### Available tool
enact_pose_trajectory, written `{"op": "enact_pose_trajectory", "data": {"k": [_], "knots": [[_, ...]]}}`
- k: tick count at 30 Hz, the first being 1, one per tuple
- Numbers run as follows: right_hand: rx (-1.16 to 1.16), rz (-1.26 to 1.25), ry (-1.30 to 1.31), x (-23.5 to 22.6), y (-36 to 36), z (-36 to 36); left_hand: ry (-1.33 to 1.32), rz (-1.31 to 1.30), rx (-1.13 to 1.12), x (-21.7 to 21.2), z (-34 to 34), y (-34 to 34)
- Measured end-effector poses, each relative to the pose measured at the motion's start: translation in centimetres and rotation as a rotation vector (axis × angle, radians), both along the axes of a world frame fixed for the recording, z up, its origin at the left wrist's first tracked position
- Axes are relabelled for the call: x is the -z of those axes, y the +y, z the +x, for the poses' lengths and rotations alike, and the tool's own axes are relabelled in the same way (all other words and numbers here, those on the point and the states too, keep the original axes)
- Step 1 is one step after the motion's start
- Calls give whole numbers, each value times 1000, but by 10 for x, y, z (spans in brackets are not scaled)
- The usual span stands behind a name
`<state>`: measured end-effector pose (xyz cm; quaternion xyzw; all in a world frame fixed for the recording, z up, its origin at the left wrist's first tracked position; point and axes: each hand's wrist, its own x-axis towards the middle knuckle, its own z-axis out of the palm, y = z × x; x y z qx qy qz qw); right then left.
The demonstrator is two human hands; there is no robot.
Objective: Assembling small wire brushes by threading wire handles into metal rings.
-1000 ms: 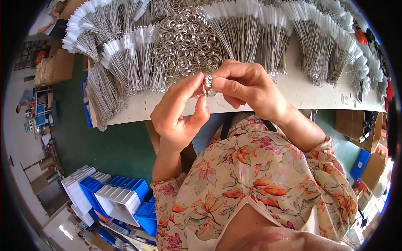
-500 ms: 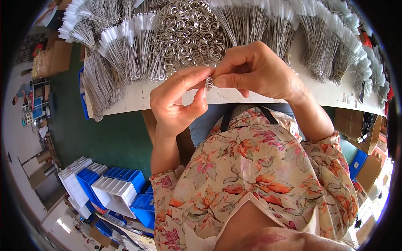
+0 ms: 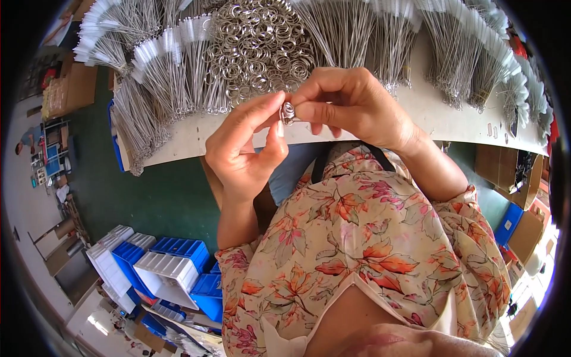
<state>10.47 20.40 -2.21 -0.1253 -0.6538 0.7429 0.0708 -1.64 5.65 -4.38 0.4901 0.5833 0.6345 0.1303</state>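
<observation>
My two hands meet in front of the table edge, around a small bunch of shiny metal rings (image 3: 288,112). The thumb and bent forefinger of my right hand (image 3: 363,110) pinch the rings from the right. On their other side, the forefinger and thumb tips of my left hand (image 3: 241,146) close in on the bunch and appear to touch it. Just beyond lies a large heap of loose metal rings (image 3: 262,50). How the held rings sit together is too small to make out.
Bundles of thin wire brushes with white bristles lie left (image 3: 190,65) and right (image 3: 458,59) of the heap on the pale table (image 3: 196,137). Blue and white plastic bins (image 3: 169,268) stand on the left. Cardboard boxes (image 3: 505,166) are at the right.
Both hands have shifted slightly left, still together at the rings. The rings have turned, now showing their round faces more than their stacked edges.
</observation>
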Motion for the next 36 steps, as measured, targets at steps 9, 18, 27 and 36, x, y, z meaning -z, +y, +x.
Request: {"op": "enact_pose_trajectory", "data": {"k": [9,18,27,36], "knots": [[-61,33,-30,2,7,-2,63,-18,31,0,-5,4],[175,532,124,50,-15,5,-361,-419,269,18,-29,1],[43,1384,317,108,-22,25,492,-749,-580,26,-184,12],[457,1117,246,73,75,-6,755,-1204,-608,25,-178,23]]}}
